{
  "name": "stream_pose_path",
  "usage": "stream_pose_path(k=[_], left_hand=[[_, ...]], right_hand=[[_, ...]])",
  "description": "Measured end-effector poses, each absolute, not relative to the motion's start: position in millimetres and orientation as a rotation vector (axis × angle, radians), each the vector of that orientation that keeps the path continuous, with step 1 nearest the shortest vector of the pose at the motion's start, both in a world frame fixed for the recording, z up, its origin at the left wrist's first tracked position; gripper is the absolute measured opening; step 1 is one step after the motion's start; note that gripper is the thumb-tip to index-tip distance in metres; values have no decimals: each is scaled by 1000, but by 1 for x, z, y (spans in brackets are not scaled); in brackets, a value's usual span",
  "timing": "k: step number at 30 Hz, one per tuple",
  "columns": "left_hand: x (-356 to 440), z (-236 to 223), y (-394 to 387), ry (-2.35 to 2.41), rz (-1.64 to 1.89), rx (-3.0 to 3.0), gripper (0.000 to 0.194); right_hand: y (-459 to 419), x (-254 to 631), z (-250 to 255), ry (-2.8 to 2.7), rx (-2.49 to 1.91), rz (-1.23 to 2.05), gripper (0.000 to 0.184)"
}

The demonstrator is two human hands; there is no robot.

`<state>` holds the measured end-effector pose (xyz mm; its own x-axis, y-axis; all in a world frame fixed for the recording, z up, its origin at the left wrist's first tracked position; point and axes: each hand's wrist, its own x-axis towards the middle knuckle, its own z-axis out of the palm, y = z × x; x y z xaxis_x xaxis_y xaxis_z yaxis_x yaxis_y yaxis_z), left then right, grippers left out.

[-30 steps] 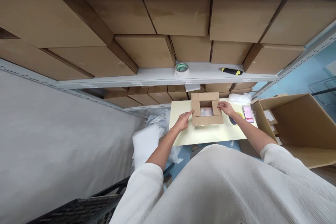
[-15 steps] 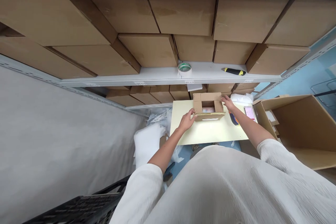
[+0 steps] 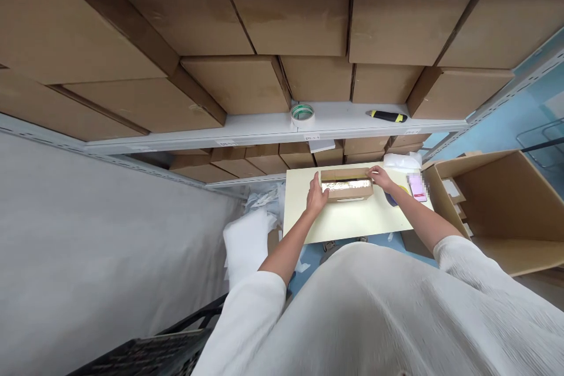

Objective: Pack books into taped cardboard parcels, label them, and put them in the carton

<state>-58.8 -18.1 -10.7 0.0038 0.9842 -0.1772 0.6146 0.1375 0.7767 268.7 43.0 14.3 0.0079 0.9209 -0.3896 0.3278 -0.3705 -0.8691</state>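
Observation:
A small brown cardboard box [image 3: 346, 188] stands tipped on the pale yellow table [image 3: 348, 220], its taped underside turned toward me with a shiny strip of tape across it. My left hand [image 3: 316, 195] grips the box's left end, fingers wrapped round the edge. My right hand [image 3: 381, 178] holds the box's right end near the top corner. Both arms wear loose white sleeves.
A tape roll [image 3: 302, 114] and a yellow-black utility knife [image 3: 388, 116] lie on the white shelf [image 3: 264, 126] above, among stacked cartons. A pink phone [image 3: 416, 187] lies at the table's right. A large open carton [image 3: 497, 205] stands right; white bags [image 3: 247, 238] and a black crate [image 3: 150, 352] left.
The box lay flat with its flaps open; both hands have tipped it up so its taped bottom faces me. My left hand went from touching the flap to gripping the end.

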Motion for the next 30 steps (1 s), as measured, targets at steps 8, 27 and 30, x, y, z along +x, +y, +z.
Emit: stream_pose_path(k=[8,27,30], left_hand=[[-60,-13,-34,1643,580,1602,68],[-36,-3,-50,1712,30,2222,64],[-36,-2,-48,1716,-6,2213,64]], right_hand=[[22,260,4,-1474,-1777,1216,37],[-18,304,-34,-1331,-1958,952,31],[-32,338,-42,-1341,-2176,797,29]])
